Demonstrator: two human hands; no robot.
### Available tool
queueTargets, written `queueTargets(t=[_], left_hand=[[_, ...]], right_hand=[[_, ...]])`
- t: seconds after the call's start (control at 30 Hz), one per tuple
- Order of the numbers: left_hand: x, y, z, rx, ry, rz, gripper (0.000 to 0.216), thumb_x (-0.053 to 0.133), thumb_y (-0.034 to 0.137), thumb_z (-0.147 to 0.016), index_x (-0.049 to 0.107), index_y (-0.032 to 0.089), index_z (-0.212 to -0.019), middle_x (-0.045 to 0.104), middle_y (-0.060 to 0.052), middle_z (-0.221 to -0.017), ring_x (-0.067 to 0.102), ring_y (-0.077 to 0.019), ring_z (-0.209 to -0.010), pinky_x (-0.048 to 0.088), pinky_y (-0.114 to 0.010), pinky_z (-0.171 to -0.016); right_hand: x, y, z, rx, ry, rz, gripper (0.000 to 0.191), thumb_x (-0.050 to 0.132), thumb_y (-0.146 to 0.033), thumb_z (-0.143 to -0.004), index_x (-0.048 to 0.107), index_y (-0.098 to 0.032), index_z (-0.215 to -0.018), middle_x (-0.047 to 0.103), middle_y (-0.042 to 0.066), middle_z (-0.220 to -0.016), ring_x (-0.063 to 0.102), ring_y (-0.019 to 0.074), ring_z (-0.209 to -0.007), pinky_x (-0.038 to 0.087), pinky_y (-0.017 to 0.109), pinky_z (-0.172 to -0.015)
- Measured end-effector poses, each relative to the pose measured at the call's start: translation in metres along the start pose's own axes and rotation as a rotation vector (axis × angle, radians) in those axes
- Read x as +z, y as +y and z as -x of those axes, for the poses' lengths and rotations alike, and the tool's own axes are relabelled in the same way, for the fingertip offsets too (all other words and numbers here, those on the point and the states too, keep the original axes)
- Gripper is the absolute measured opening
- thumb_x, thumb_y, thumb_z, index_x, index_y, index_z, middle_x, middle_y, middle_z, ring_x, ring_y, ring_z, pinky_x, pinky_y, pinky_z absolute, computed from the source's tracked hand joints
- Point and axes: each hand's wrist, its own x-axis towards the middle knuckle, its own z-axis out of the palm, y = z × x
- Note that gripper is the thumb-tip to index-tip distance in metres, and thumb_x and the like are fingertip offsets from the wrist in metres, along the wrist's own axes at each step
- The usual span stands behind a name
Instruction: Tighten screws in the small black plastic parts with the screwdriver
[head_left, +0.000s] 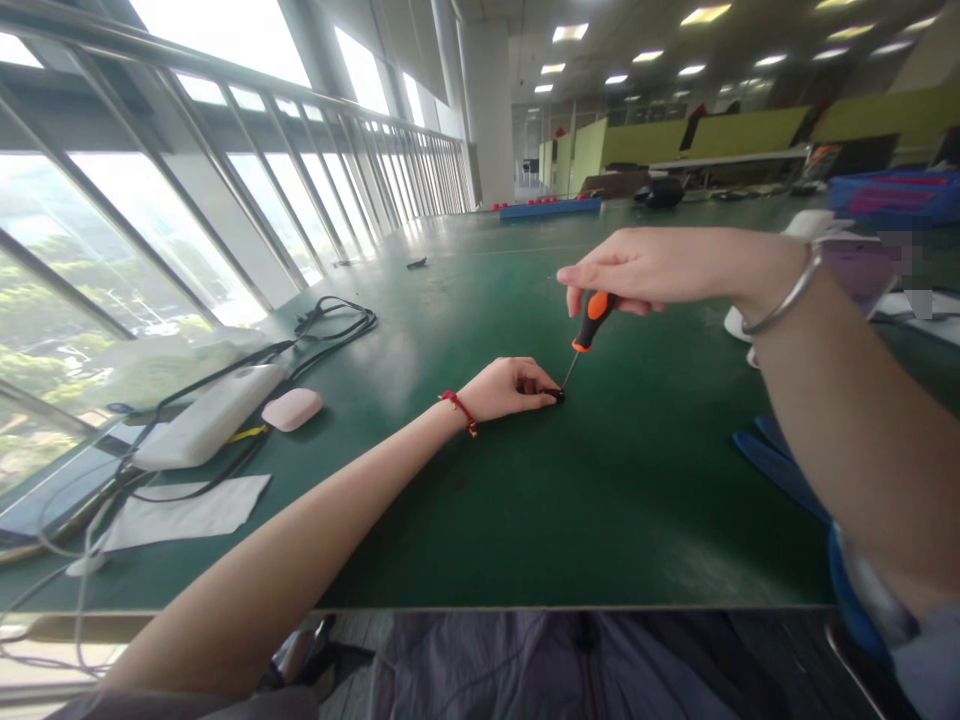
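Observation:
My right hand (637,268) is closed round the top of a small screwdriver (586,333) with an orange and black handle, held nearly upright with its tip down. The tip meets a small black part (556,395) lying on the green table (525,500). My left hand (506,388) rests on the table with its fingers pinched on that black part, holding it down. A red cord bracelet is on my left wrist and a silver bangle on my right.
At the left lie a white power adapter (206,420), a pink oval case (292,408), black cables (330,325) and a white paper sheet (187,510). Blue flat pieces (780,465) lie at the right. A blue tray (551,207) stands far back. Windows with a railing run along the left.

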Motion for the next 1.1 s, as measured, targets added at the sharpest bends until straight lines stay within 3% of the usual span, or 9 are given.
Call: queueTargets(t=[0.17,0.33,0.5,0.67,0.8,0.97,1.1], left_hand=[[0.0007,0.0011,0.0003,-0.026,0.023,0.006,0.025,0.066,0.032,-0.078,0.072,0.014,-0.095,0.066,-0.004,-0.085,0.054,-0.0099,-0.066,0.044,-0.021,-0.062],[0.0016,-0.0004,0.0007,-0.032,0.046,0.057,0.021,0.067,0.033,-0.076,0.065,0.013,-0.081,0.065,-0.001,-0.075,0.053,-0.0094,-0.062,0.042,-0.021,-0.059],[0.0026,-0.0010,0.0006,-0.035,0.051,0.077,0.021,0.066,0.034,-0.076,0.063,0.012,-0.076,0.062,-0.001,-0.072,0.052,-0.0095,-0.060,0.041,-0.021,-0.057],[0.0031,-0.0009,0.0002,-0.019,0.045,0.115,0.022,0.066,0.033,-0.077,0.062,0.012,-0.075,0.060,-0.001,-0.071,0.050,-0.0092,-0.060,0.041,-0.021,-0.057],[0.0036,-0.0014,0.0002,-0.027,0.046,0.125,0.021,0.066,0.033,-0.077,0.062,0.013,-0.075,0.060,0.000,-0.071,0.050,-0.0087,-0.060,0.041,-0.021,-0.058],[0.0031,-0.0008,0.0011,-0.033,0.036,0.116,0.015,0.065,0.027,-0.075,0.063,0.012,-0.079,0.062,-0.001,-0.074,0.052,-0.0089,-0.061,0.042,-0.021,-0.058],[0.0023,0.0004,0.0019,-0.052,0.025,0.106,0.011,0.064,0.020,-0.072,0.063,0.012,-0.080,0.064,-0.002,-0.075,0.053,-0.0093,-0.061,0.043,-0.021,-0.058]], right_hand=[[0.0000,-0.0008,-0.0007,-0.055,0.064,0.058,0.033,0.059,-0.047,-0.079,0.062,-0.025,-0.103,0.063,0.001,-0.080,0.052,0.0132,-0.061,0.032,0.028,-0.057],[-0.0001,-0.0023,0.0001,0.013,0.010,-0.002,0.039,0.042,-0.052,-0.088,0.064,-0.022,-0.098,0.053,0.000,-0.058,0.048,0.0127,-0.053,0.031,0.029,-0.056],[-0.0002,-0.0022,0.0004,-0.044,0.037,0.042,0.033,0.059,-0.048,-0.079,0.062,-0.024,-0.102,0.062,0.001,-0.076,0.052,0.0133,-0.062,0.031,0.028,-0.058],[-0.0004,-0.0020,-0.0003,-0.023,-0.007,0.017,0.034,0.045,-0.047,-0.087,0.064,-0.022,-0.098,0.055,-0.001,-0.061,0.046,0.0117,-0.053,0.031,0.028,-0.056],[-0.0005,-0.0036,0.0004,-0.089,0.054,0.049,0.029,0.059,-0.043,-0.079,0.065,-0.024,-0.099,0.063,0.001,-0.079,0.052,0.0131,-0.064,0.030,0.028,-0.058],[0.0009,-0.0055,0.0011,-0.045,0.075,0.009,0.040,0.046,-0.053,-0.086,0.068,-0.020,-0.093,0.054,0.001,-0.060,0.047,0.0119,-0.055,0.028,0.029,-0.057],[0.0013,-0.0038,-0.0007,-0.096,0.083,0.053,0.030,0.058,-0.042,-0.079,0.065,-0.022,-0.101,0.062,0.002,-0.079,0.050,0.0122,-0.062,0.030,0.028,-0.057]])
